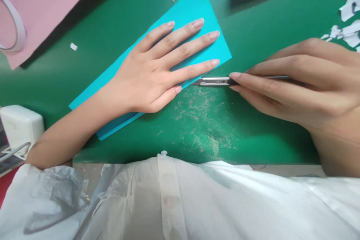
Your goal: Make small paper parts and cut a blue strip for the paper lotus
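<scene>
A folded sheet of blue paper (194, 3) lies slantwise on the green table (135, 3). My left hand (157, 65) rests flat on it, fingers spread toward the right end. In my right hand (303, 78) is a utility knife (215, 81), pinched between thumb and fingers with its blade pointing left. The blade's tip meets the paper's lower edge, just below my left little-finger side; whether it lies between the layers I cannot tell.
Pink sheets (50, 0) lie at the upper left and upper right. A roll of white tape (19, 33) sits on the left one. White paper scraps (348, 32) are at the right. A white plastic box (22, 125) stands at the left edge. Scratches mark the table's front.
</scene>
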Motion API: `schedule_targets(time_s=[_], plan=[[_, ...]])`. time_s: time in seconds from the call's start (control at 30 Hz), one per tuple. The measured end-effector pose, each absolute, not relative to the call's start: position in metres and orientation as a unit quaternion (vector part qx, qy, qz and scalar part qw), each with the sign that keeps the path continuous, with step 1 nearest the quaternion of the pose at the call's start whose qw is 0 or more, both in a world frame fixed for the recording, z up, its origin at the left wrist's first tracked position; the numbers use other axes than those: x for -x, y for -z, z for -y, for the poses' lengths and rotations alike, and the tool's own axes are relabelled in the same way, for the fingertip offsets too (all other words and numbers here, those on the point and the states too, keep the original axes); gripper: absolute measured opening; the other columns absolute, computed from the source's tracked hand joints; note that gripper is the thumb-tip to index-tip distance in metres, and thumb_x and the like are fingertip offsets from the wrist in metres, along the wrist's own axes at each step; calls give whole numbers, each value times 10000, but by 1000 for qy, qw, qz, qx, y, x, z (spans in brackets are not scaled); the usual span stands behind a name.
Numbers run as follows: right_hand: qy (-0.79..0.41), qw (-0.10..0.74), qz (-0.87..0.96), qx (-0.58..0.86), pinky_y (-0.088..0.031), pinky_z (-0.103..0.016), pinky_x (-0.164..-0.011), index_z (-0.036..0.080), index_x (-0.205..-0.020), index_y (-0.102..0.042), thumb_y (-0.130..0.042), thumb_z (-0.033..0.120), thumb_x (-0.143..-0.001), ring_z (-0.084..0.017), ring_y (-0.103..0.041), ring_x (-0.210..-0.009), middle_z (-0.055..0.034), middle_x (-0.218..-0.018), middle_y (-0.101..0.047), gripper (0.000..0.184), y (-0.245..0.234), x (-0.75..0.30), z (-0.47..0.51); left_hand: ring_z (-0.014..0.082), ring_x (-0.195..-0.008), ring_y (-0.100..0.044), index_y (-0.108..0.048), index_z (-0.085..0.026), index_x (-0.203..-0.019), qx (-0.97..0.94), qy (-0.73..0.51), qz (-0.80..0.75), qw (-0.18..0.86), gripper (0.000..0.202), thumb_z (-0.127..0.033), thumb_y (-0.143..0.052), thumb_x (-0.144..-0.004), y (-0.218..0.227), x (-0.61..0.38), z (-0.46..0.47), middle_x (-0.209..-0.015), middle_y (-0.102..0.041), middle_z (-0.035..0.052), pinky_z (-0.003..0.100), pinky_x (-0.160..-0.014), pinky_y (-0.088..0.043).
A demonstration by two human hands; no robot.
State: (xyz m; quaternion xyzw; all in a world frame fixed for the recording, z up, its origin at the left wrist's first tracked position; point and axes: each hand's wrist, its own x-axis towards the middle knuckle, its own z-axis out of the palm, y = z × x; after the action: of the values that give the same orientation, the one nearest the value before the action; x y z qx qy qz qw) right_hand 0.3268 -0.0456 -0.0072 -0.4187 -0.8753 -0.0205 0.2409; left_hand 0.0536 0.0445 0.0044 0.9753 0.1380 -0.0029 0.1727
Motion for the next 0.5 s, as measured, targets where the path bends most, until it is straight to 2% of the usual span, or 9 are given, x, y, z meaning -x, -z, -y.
schedule_targets(time_s=[0.07,0.23,0.43,0.5], plan=[[-1,239,866,440,-492,-236,-533,263,-758,-763,-606,362,-942,-87,-590,-589,29,-699,-702,261,9,-329,45,284,-1552,-200,-278,-373,-1546,-973,3,-149,174,592,-391,-394,-966,-4,-55,-44,-1654,-245,-52,512,-1280,-174],[-40,275,857,433,-491,-243,-570,231,-858,-777,-669,355,-900,-86,-632,-630,25,-754,-726,170,15,-334,46,298,-1528,-263,-300,-328,-1538,-984,-14,-119,130,572,-351,-405,-976,-4,-57,-43,-1639,-295,37,512,-1256,-225],[-39,270,862,428,-474,-245,-546,213,-852,-785,-652,367,-916,-81,-610,-610,9,-752,-730,213,12,-333,44,263,-1541,-238,-396,-409,-1477,-973,34,-141,180,499,-347,-387,-982,-11,-59,-44,-1629,-291,-101,532,-1285,-197],[-32,272,864,422,-473,-239,-545,200,-857,-787,-652,366,-916,-79,-615,-625,6,-761,-732,222,11,-332,44,271,-1535,-250,-409,-389,-1477,-974,30,-138,179,494,-348,-381,-985,-12,-60,-45,-1628,-297,-87,523,-1284,-207]])
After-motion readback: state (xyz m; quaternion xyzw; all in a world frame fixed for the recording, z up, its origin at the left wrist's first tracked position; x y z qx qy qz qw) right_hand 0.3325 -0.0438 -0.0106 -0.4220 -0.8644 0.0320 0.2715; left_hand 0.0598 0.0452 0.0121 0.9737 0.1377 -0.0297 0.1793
